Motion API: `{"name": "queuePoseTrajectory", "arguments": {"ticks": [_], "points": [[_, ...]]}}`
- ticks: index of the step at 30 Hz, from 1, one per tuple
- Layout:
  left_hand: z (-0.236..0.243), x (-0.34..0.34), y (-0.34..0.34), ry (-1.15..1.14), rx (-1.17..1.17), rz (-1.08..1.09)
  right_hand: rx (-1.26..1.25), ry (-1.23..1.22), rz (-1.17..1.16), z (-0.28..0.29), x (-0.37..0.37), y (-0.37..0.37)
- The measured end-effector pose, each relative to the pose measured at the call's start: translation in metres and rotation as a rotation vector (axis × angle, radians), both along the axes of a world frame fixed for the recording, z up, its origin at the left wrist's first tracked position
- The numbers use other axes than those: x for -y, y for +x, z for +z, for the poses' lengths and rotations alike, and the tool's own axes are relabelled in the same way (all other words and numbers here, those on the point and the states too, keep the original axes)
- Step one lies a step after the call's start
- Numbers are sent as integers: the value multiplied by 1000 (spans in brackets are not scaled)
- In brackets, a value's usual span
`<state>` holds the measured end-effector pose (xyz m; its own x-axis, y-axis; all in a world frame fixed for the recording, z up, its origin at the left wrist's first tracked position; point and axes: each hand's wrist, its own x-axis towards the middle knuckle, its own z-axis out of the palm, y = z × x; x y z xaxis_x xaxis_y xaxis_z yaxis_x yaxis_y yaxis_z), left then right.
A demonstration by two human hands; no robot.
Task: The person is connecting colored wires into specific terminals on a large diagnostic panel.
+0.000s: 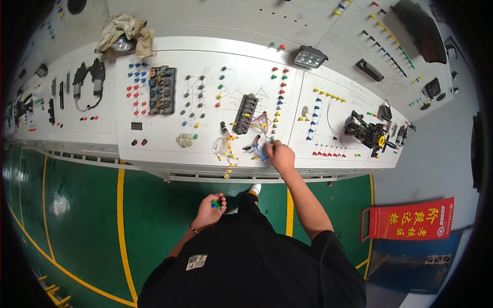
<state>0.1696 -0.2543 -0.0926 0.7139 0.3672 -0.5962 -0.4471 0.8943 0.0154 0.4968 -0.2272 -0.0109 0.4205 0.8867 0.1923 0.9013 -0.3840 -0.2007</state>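
Held small green and blue plastic plugs in left hand; reached right hand, grip impossible to tell, just right of blue wire bundle.

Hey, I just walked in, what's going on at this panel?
A person stands before a white panel fitted with coloured terminals. Their left hand is curled around small green and blue pieces, near the body. Their right hand is at the panel beside some blue wires; what its fingertips touch is hidden. Yellow-tipped wires lie farther left.
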Motion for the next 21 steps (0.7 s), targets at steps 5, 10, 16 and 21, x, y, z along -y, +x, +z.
{"name": "queuePoseTrajectory", "arguments": {"ticks": [5, 10, 16, 21], "points": [[5, -3, 2, 26, 38, -14, 21, -146, 68, 0, -2, 8], [15, -7, 11, 4, 66, -34, -66, -61, -63, 2, 0, -1], [23, -9, 21, -28, 81, -27, -117, -103, -6, 16, 3, -2], [21, -11, 20, -37, 56, -26, -49, -109, 2, 17, 2, 0]]}}
